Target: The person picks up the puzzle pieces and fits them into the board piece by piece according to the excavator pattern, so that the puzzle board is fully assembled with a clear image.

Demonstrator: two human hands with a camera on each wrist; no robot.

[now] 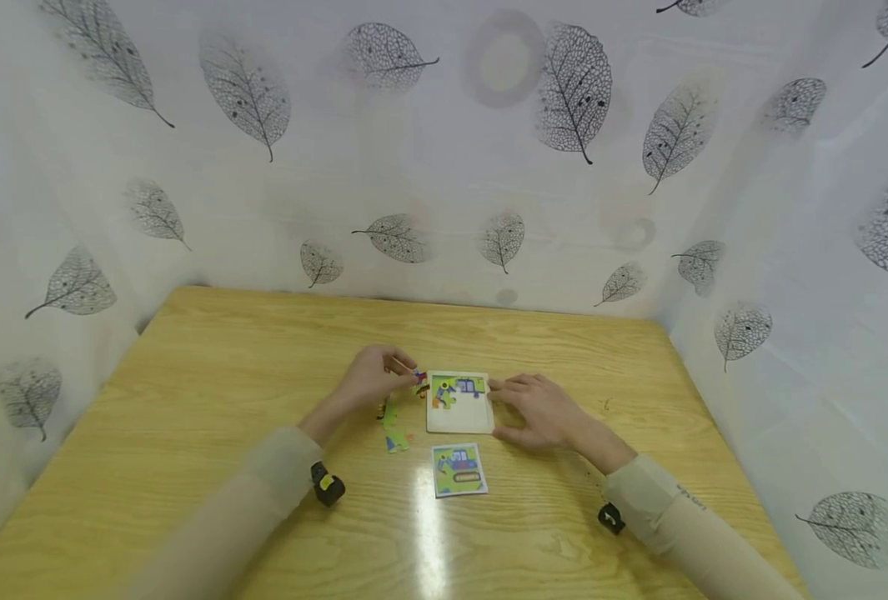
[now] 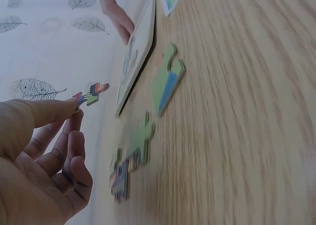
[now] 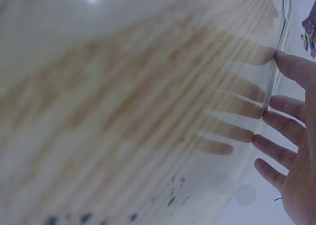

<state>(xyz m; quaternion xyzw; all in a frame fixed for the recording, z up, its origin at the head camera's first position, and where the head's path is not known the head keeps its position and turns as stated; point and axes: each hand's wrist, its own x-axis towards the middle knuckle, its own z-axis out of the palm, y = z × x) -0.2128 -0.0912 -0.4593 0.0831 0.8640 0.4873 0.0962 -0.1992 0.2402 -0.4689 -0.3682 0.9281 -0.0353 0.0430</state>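
Observation:
Between thumb and fingertips my left hand pinches a puzzle piece, held above the table just left of the puzzle tray. Joined pieces fill the tray's upper part, showing green and a blue vehicle cab. My right hand touches the tray's right edge, fingers spread and nearly straight. Loose green pieces lie left of the tray. Below it rests a square picture card with a blue and red digger.
The wooden table reaches a pale curtain with leaf prints at the back and sides. More loose pieces lie close under my left hand. A bright light reflection falls on the tabletop below the card.

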